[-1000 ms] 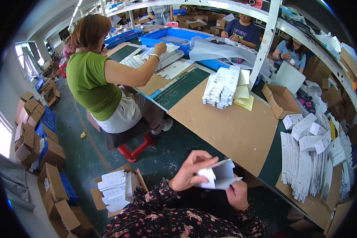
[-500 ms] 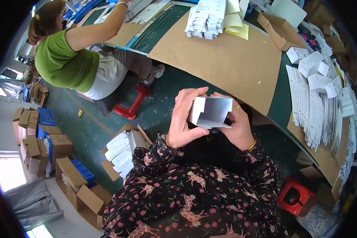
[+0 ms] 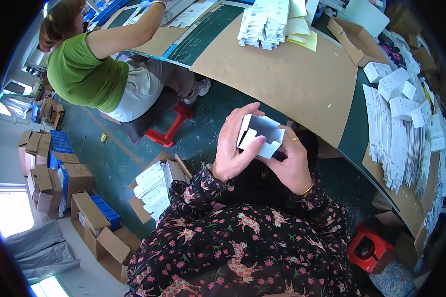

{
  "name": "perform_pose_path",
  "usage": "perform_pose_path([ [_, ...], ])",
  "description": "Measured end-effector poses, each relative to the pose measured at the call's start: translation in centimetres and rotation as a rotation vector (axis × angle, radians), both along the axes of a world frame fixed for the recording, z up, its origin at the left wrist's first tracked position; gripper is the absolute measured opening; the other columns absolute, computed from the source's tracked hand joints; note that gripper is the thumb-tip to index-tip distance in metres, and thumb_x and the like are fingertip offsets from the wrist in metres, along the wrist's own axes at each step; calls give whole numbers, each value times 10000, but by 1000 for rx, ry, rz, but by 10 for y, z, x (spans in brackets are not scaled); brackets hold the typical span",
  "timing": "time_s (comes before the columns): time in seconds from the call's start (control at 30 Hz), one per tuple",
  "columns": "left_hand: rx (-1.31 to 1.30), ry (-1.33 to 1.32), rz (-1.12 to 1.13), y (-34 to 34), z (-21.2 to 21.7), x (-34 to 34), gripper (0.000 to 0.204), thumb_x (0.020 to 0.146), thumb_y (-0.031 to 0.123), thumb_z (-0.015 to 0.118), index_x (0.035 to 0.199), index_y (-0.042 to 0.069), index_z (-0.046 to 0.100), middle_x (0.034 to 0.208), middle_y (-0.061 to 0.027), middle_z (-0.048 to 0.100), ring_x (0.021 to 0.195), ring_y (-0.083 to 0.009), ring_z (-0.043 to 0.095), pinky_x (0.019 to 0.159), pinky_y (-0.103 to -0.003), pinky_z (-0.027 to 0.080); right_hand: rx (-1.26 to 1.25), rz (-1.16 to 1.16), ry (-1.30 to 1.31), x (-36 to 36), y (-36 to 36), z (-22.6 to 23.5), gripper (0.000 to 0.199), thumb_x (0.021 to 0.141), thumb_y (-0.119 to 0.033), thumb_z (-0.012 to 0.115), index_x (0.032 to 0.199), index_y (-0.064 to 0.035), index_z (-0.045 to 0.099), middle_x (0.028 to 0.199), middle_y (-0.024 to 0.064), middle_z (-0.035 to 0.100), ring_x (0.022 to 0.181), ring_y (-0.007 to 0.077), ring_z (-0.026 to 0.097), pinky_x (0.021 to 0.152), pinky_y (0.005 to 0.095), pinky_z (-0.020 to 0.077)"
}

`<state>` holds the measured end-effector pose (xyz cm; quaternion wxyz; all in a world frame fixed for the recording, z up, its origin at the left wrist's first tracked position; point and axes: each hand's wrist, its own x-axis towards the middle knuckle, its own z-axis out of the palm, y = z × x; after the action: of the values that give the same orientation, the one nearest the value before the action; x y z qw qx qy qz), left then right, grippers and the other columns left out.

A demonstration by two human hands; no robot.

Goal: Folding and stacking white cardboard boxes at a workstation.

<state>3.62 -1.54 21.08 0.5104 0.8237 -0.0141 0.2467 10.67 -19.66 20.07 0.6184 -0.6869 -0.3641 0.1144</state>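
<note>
Between my two hands is a small white cardboard box (image 3: pixel 271 149), its near end open toward me and its inside showing grey-white. My left hand (image 3: pixel 233 146) wraps the box's left side, with the thumb pressing on a flap at the open end. Around the right side curls my right hand (image 3: pixel 293 163), its fingers partly hidden behind the box. The box is held in the air above my lap, just short of the table edge.
Ahead is a cardboard-covered table (image 3: pixel 282 79) with stacked flat white cartons (image 3: pixel 263 24). More flat cartons (image 3: pixel 389 143) and folded white boxes (image 3: pixel 394 83) lie to the right. A carton of white pieces (image 3: pixel 153 185) stands left. A co-worker in green (image 3: pixel 84 74) sits far left.
The box has tilted in my hands. My left thumb has moved from beside the opening onto a flap, and the flaps at the open end now fold inward.
</note>
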Motion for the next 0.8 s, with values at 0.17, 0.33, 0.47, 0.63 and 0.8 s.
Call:
perform_pose_path([
  [0.17, -189, -31, -24, -4, -6, 0, 680, 940, 262, 574, 1536, -49, 473, 1387, -215, 638, 1193, -272, 634, 1054, -394, 489, -55, 13, -9, 4, 0, 5, 607, 821, 69, 840, 1373, 33, 591, 1298, 97, 600, 1131, 190, 700, 910, 312, 615],
  [0.33, -324, -44, 17, -5, -10, -4, 652, 921, 179, 528, 1528, -57, 493, 1391, -222, 655, 1174, -262, 643, 1045, -396, 498, -49, 83, 46, 3, 2, 13, 577, 844, 75, 806, 1381, 33, 597, 1322, 96, 586, 1160, 189, 683, 925, 310, 607],
  [0.47, -249, -115, 27, -4, -13, -7, 640, 885, 131, 515, 1494, -65, 534, 1343, -221, 686, 1132, -272, 659, 1028, -402, 506, 155, 219, 334, 0, -2, 16, 535, 918, 75, 722, 1428, 26, 568, 1329, 88, 577, 1096, 174, 685, 952, 316, 584],
  [0.63, -107, -203, 37, -14, -11, -4, 621, 824, 28, 524, 1435, -67, 589, 1288, -242, 700, 1052, -351, 681, 986, -438, 522, 208, 297, 584, 10, -9, 14, 374, 987, 66, 613, 1358, 35, 576, 1273, 58, 596, 1037, 116, 650, 932, 286, 530],
  [0.8, 93, -215, 48, -31, -12, -3, 648, 823, -19, 544, 1469, -64, 553, 1295, -241, 687, 1071, -379, 665, 981, -450, 520, 231, 95, 374, 5, -3, -8, 213, 971, 90, 587, 1171, 26, 620, 1160, 51, 635, 967, 86, 622, 845, 253, 508],
])
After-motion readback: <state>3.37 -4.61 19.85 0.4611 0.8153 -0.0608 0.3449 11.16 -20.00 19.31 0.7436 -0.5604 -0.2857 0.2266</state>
